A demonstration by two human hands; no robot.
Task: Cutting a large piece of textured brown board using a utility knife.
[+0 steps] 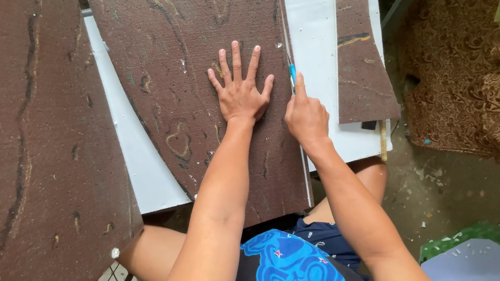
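My left hand (240, 87) lies flat with fingers spread on a brown foam sheet (193, 72) that rests on a white board (313, 34). My right hand (305, 115) grips a blue-handled cutter (292, 71) with the forefinger stretched along it. Its blade runs along the right edge of the brown sheet. A narrower brown strip (360, 54) lies to the right on the white board, apart from the sheet.
A large brown foam sheet (23, 158) fills the left side, overlapping the white board. A patterned brown cloth (476, 55) is heaped at the right. Dirt floor with scraps, a green piece (464, 235) and a grey sheet (473, 262) lie at lower right.
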